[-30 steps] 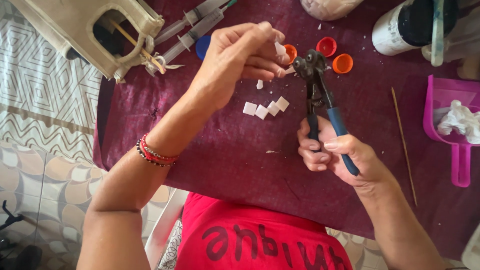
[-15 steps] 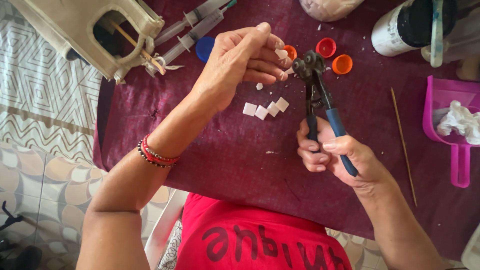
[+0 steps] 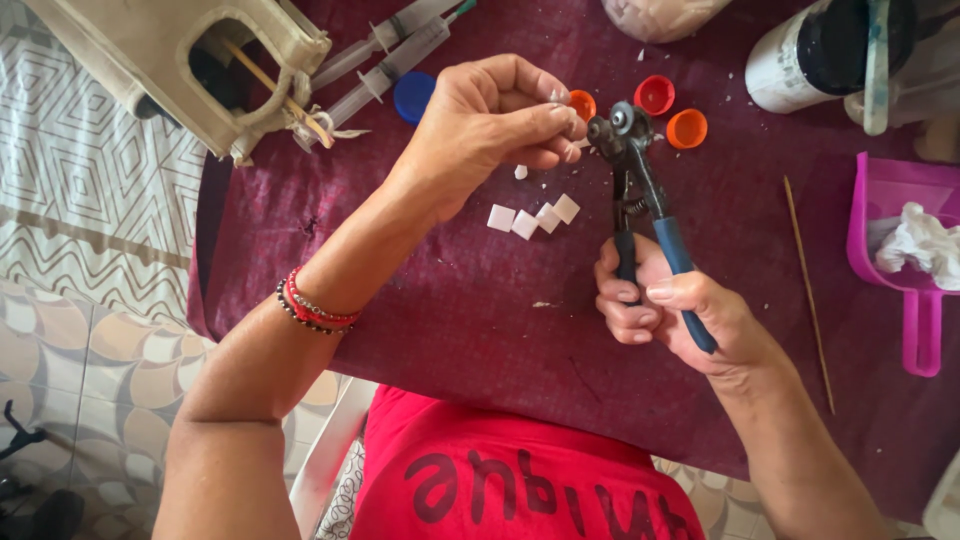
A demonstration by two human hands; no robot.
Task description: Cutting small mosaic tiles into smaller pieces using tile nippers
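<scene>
Two hands work over a bench (image 3: 420, 330) covered in dark maroon cloth. The right hand (image 3: 680, 315) is wrapped tight round the blue handles of a pair of wheeled nippers (image 3: 640, 200), squeezing them together, the tool standing nearly upright with its head at about 12 o'clock from that fist. The left hand (image 3: 490, 120) hovers above the cloth, its fingertips (image 3: 560, 115) pinched on a small white piece (image 3: 556, 97) that is brought right up to the nippers' head; whether the cutting wheels actually bite the piece cannot be told, since the fingers cover it. A band of red and dark beads (image 3: 312, 305) circles the left wrist.

Four white square tiles (image 3: 535, 215) lie in a loose row on the cloth just below the left hand, at about 9 o'clock from the nippers' shaft, with a smaller white chip (image 3: 520, 172) just above them. Three orange and red bottle caps (image 3: 655, 95) sit round the tool's head at about 12 to 1 o'clock, and a blue cap (image 3: 413, 95) lies at 9 o'clock of the left hand, beside two syringes (image 3: 395, 55). A cream canvas bag (image 3: 170, 70) fills the 10 o'clock corner. At 3 o'clock a thin wooden skewer (image 3: 808, 290) lies on the cloth, near a pink scoop (image 3: 905, 300) holding crumpled white stuff. A white jar with a dark mouth (image 3: 810, 50) stands at 1 o'clock.
</scene>
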